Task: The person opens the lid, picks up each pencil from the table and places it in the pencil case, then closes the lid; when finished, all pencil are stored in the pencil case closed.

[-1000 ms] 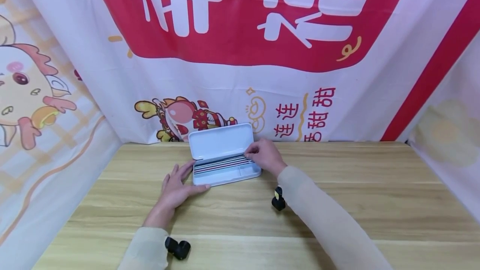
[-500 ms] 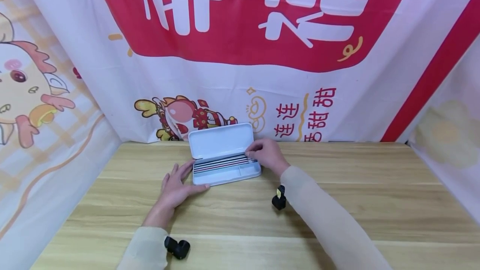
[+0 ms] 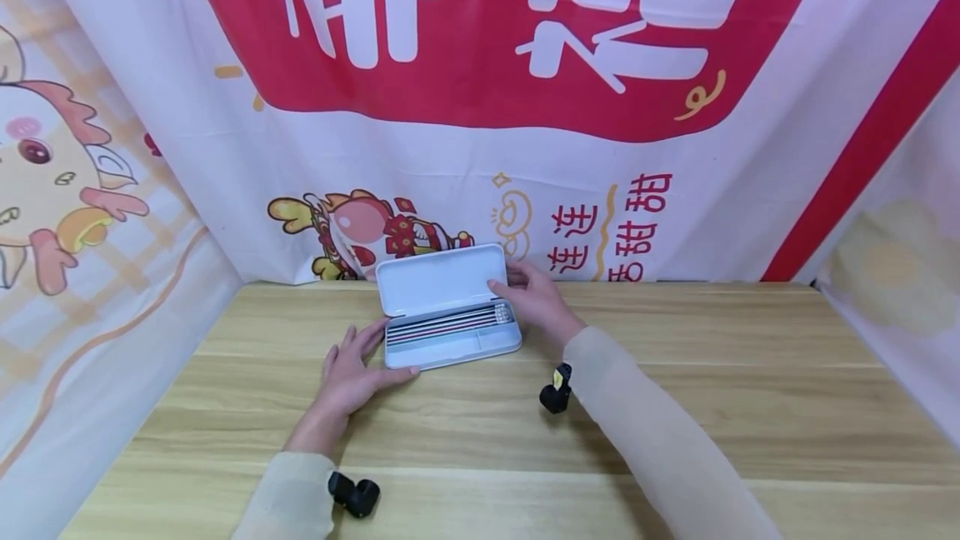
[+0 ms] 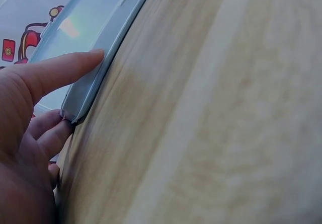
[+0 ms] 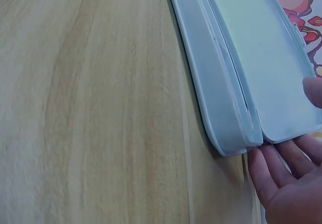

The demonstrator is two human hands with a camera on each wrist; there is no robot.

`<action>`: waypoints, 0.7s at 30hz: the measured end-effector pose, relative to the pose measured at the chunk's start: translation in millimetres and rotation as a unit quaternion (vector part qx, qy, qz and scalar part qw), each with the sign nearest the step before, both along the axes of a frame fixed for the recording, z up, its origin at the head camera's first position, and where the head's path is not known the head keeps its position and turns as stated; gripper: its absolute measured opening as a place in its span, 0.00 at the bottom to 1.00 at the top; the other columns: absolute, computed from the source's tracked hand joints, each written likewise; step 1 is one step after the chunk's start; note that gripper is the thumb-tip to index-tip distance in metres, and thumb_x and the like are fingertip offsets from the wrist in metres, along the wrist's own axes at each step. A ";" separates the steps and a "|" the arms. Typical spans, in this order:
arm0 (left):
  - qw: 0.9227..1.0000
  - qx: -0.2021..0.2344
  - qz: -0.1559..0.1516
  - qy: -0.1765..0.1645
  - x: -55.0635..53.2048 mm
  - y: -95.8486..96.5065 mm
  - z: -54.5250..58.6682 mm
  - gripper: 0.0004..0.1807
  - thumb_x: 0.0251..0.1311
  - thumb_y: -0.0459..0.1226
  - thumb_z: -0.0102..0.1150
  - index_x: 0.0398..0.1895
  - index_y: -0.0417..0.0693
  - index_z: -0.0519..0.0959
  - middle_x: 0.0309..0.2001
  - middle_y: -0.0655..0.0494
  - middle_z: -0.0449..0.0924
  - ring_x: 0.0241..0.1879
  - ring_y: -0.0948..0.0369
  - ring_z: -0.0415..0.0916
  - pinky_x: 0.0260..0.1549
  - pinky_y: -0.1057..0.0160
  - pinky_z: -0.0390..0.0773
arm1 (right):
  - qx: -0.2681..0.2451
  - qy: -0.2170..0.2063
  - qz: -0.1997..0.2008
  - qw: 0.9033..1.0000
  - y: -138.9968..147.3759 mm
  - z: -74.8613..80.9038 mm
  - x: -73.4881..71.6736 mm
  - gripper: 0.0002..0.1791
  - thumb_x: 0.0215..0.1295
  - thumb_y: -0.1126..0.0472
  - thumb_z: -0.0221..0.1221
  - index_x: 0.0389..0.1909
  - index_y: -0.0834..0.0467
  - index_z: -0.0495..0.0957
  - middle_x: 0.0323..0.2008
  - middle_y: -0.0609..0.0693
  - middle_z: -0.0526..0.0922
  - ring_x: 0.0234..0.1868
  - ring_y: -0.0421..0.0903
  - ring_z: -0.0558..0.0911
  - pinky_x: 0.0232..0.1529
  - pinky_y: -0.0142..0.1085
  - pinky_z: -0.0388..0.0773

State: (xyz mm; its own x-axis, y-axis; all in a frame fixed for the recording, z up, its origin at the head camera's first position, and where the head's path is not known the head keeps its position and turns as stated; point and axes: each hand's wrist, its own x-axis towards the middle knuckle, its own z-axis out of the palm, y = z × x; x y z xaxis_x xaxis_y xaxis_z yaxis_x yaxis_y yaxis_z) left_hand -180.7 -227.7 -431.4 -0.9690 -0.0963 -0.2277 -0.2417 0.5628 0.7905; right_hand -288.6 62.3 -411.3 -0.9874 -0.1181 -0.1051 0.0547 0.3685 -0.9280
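Observation:
An open pale-blue pencil case [image 3: 441, 353] lies at the back of the wooden table, its lid [image 3: 442, 282] tilted up toward the backdrop. Several striped pencils [image 3: 442, 327] lie side by side in the base, above a divided front compartment. My left hand [image 3: 352, 375] holds the left end; in the left wrist view its thumb [image 4: 75, 68] presses the front wall and its fingers sit at the end corner. My right hand [image 3: 542, 304] grips the lid's right end, thumb on the inner face. In the right wrist view its fingers [image 5: 284, 166] reach round the lid's edge.
A printed cloth [image 3: 735, 182] hangs right behind the table's back edge, close to the lid. Another patterned cloth [image 3: 82, 190] hangs at the left. Black wrist devices [image 3: 556, 390] sit on both sleeves. Bare wood table [image 3: 675, 415] lies in front of the case.
My right hand has left the pencils' right ends and moved up and back onto the lid's right edge. The pencils' white ends now show. The left hand stays in place.

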 end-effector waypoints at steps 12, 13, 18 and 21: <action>1.000 -0.002 0.005 -0.005 0.2 -0.3 0.0 0.61 0.54 0.54 0.82 0.88 0.63 0.55 0.88 0.52 0.53 0.88 0.40 0.21 0.82 0.28 0.22 | -0.135 -0.070 0.002 0.988 6.9 6.8 3.3 0.38 0.74 0.30 0.59 0.69 0.55 0.75 0.67 0.56 0.82 0.70 0.55 0.82 0.78 0.50 0.76; 1.000 -0.004 0.005 -0.006 0.2 -0.5 0.1 0.61 0.54 0.54 0.82 0.88 0.63 0.55 0.88 0.52 0.53 0.88 0.40 0.21 0.82 0.28 0.22 | -0.144 -0.072 0.002 0.987 7.5 7.2 2.8 0.39 0.76 0.30 0.57 0.70 0.57 0.74 0.68 0.57 0.81 0.71 0.57 0.82 0.78 0.50 0.75; 1.000 -0.009 0.005 -0.006 -0.4 -0.4 -0.1 0.62 0.53 0.54 0.82 0.88 0.60 0.55 0.88 0.51 0.52 0.88 0.40 0.21 0.83 0.29 0.23 | -0.139 -0.087 0.012 0.986 11.6 10.0 3.7 0.41 0.78 0.30 0.55 0.76 0.58 0.69 0.71 0.60 0.80 0.72 0.59 0.81 0.81 0.52 0.71; 1.000 -0.012 0.002 0.001 -1.2 0.3 -0.6 0.64 0.53 0.53 0.83 0.88 0.55 0.53 0.87 0.50 0.55 0.89 0.41 0.23 0.84 0.32 0.22 | -0.127 -0.101 0.025 0.987 18.4 11.5 7.2 0.45 0.75 0.30 0.58 0.79 0.58 0.66 0.71 0.58 0.80 0.73 0.57 0.80 0.83 0.52 0.68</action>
State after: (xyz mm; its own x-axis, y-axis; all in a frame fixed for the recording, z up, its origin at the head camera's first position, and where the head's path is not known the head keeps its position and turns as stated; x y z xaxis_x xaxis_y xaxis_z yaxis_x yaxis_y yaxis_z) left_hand -181.8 -227.4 -432.0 -0.9691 -0.1053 -0.2230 -0.2419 0.5814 0.7768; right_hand -281.4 80.7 -399.8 -0.9418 -0.2139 -0.2592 0.2348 0.1330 -0.9629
